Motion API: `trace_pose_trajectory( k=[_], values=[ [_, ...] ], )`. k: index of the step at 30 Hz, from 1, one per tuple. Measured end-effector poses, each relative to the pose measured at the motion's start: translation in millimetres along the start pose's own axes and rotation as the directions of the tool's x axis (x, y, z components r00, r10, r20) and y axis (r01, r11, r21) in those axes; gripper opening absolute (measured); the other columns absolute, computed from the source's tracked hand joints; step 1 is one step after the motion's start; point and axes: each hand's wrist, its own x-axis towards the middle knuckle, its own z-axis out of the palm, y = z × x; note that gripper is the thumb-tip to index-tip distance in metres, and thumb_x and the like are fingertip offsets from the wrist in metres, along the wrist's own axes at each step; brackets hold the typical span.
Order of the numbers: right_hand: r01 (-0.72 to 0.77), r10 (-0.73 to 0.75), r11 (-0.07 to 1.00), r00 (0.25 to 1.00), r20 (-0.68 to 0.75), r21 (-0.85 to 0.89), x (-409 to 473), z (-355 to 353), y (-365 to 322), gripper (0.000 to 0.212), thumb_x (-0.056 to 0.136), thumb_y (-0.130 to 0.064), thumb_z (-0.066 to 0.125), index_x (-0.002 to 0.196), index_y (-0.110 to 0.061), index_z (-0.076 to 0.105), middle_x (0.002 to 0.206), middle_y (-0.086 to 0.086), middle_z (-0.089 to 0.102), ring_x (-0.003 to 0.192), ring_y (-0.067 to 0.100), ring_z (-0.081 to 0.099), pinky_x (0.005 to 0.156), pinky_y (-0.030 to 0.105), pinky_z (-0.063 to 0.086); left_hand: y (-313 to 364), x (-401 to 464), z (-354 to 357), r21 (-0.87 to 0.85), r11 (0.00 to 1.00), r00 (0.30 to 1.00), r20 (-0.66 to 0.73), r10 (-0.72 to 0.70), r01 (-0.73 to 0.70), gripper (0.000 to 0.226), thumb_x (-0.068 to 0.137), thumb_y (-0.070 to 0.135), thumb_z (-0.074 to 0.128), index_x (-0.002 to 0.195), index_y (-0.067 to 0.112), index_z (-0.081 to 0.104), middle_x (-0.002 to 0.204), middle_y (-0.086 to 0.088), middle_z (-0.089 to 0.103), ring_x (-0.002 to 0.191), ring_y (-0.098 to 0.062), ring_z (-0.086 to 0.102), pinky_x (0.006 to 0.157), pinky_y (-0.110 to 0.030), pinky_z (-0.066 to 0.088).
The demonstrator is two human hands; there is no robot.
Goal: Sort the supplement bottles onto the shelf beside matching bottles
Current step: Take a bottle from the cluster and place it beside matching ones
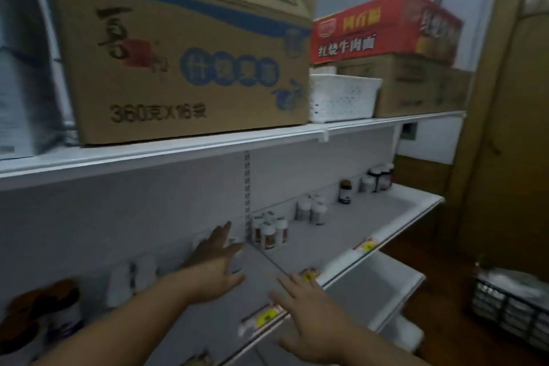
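My left hand (215,258) reaches over the white shelf (350,235) with fingers spread, right beside a blurred white bottle (236,255) near the back wall; it holds nothing. My right hand (309,315) hovers open above the shelf's front edge, empty. Small groups of supplement bottles stand along the back: white-capped bottles with red labels (270,232), pale bottles (312,211), a dark bottle (344,192) and a far cluster (377,178). Blurred white bottles (130,279) and brown-lidded jars (44,309) sit to the left.
The upper shelf carries a large cardboard box (184,62), a white perforated basket (341,98), and a red carton (383,27) on a brown box. Yellow price tags (267,318) line the shelf edge. A dark crate (511,306) sits on the floor at right.
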Motion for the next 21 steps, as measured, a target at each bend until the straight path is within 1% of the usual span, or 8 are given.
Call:
trace_pose_trajectory(
  k=[3,5,9,11,13,17,19,21],
  values=[
    [-0.134,0.141,0.989,0.984,-0.108,0.071,-46,-9,59,0.071,0.088,-0.050,0.049,0.148,-0.029,0.017,0.160,-0.003,0.001,0.147,0.018,-0.004,0.118,0.045,0.003,60,47,23,-0.044,0.995,0.996,-0.009,0.093,-0.093,0.070,0.086,0.053,0.050,0.146,0.033,0.020,0.159,0.000,-0.015,0.147,-0.018,-0.003,0.121,-0.033,0.011],
    [-0.217,0.225,0.973,0.967,-0.120,0.078,-70,-6,96,0.074,0.087,-0.051,0.049,0.148,-0.026,0.016,0.160,-0.003,0.002,0.147,0.017,-0.003,0.119,0.042,0.005,98,73,41,-0.050,0.990,0.991,0.026,0.133,-0.132,0.070,0.087,0.054,0.049,0.146,0.031,0.020,0.159,0.000,-0.013,0.147,-0.018,0.000,0.120,-0.033,0.014],
    [-0.354,0.366,0.929,0.922,-0.125,0.110,-95,-1,164,0.076,0.086,-0.050,0.051,0.148,-0.023,0.018,0.160,0.000,0.009,0.147,0.017,0.002,0.120,0.040,0.009,158,128,83,-0.055,0.982,0.981,0.065,0.185,-0.182,0.064,0.090,0.050,0.045,0.146,0.028,0.022,0.159,-0.006,-0.008,0.147,-0.022,-0.001,0.118,-0.033,0.011],
    [-0.389,0.403,0.913,0.906,-0.129,0.123,-100,0,193,0.073,0.086,-0.051,0.051,0.147,-0.023,0.022,0.159,0.000,0.011,0.147,0.018,0.003,0.120,0.040,0.010,178,156,104,-0.078,0.979,0.976,0.087,0.197,-0.191,0.064,0.090,0.049,0.045,0.146,0.027,0.022,0.159,-0.008,-0.004,0.147,-0.024,0.000,0.118,-0.034,0.012],
    [-0.401,0.414,0.909,0.903,-0.120,0.115,-102,-2,219,0.071,0.087,-0.050,0.050,0.147,-0.026,0.021,0.160,0.001,0.010,0.147,0.018,0.002,0.120,0.038,0.008,199,183,118,-0.087,0.968,0.963,0.115,0.244,-0.235,0.064,0.091,0.044,0.047,0.146,0.027,0.021,0.159,-0.010,-0.004,0.147,-0.025,0.000,0.118,-0.033,0.012],
    [-0.464,0.487,0.866,0.867,-0.108,0.188,-84,-14,291,0.070,0.088,-0.047,0.051,0.147,-0.030,0.018,0.160,-0.003,0.004,0.147,0.014,-0.002,0.119,0.035,0.010,232,270,142,-0.131,0.945,0.946,0.088,0.312,-0.300,0.061,0.091,0.040,0.047,0.145,0.024,0.025,0.159,-0.012,-0.004,0.147,-0.027,0.002,0.118,-0.032,0.014],
    [-0.486,0.510,0.853,0.854,-0.106,0.190,-67,-23,332,0.070,0.088,-0.048,0.051,0.147,-0.031,0.017,0.160,-0.004,0.003,0.147,0.014,-0.002,0.120,0.034,0.012,241,318,153,-0.165,0.945,0.947,0.109,0.301,-0.281,0.063,0.091,0.041,0.047,0.146,0.022,0.023,0.159,-0.009,-0.006,0.147,-0.026,-0.001,0.118,-0.033,0.013],
    [-0.495,0.521,0.847,0.845,-0.118,0.193,-46,-33,370,0.070,0.088,-0.049,0.050,0.148,-0.032,0.017,0.160,-0.004,0.003,0.147,0.013,-0.002,0.120,0.034,0.014,246,363,159,-0.200,0.950,0.948,0.159,0.274,-0.241,0.066,0.091,0.039,0.048,0.148,0.023,0.018,0.159,-0.004,-0.011,0.147,-0.022,-0.006,0.119,-0.034,0.011]
  ],
)
